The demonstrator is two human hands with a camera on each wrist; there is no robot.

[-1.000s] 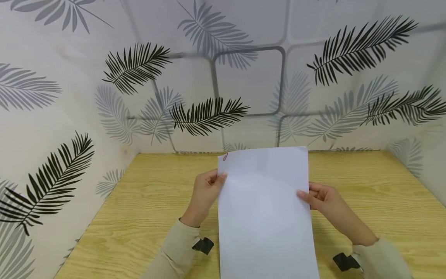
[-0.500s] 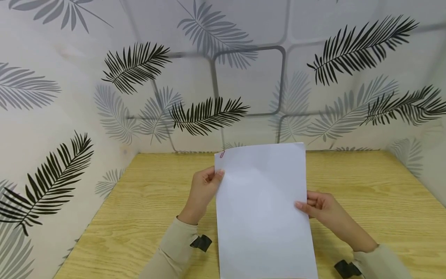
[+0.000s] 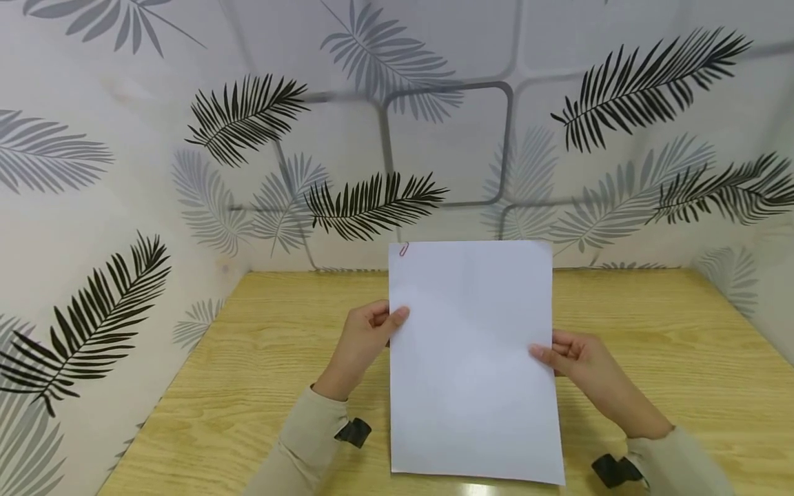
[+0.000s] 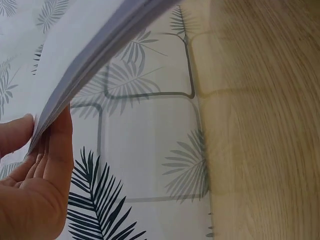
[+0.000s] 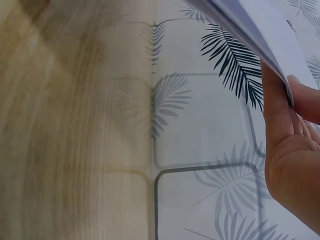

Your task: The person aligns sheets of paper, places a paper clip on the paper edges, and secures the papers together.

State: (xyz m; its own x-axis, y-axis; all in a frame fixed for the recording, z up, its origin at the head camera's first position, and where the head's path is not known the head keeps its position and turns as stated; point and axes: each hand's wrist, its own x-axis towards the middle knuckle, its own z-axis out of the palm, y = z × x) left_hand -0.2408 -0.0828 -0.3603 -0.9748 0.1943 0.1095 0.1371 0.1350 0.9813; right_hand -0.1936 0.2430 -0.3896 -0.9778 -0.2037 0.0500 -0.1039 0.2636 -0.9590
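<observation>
A stack of white paper (image 3: 471,372) is held upright above the table, its blank face toward the head camera. A red paper clip (image 3: 404,249) sits at its top left corner. My left hand (image 3: 366,341) pinches the left edge, thumb in front and fingers behind. On the opposite edge, slightly lower, my right hand (image 3: 586,368) pinches the stack the same way. Several layered sheet edges (image 4: 90,62) show in the left wrist view, gripped between thumb and fingers. The right wrist view has the stack (image 5: 250,35) running up from the right hand. The stack's back is hidden from the head camera.
A wood-grain table (image 3: 248,386) spreads beneath both hands. Behind it and at the left rises a wall (image 3: 446,151) with printed feather leaves. A black strap piece (image 3: 353,432) shows at the left sleeve and another black piece (image 3: 615,471) at the right.
The paper stack has risen and its lower edge has come into view. Both hands keep their grip at the sides; the right hand dipped slightly, then came back up.
</observation>
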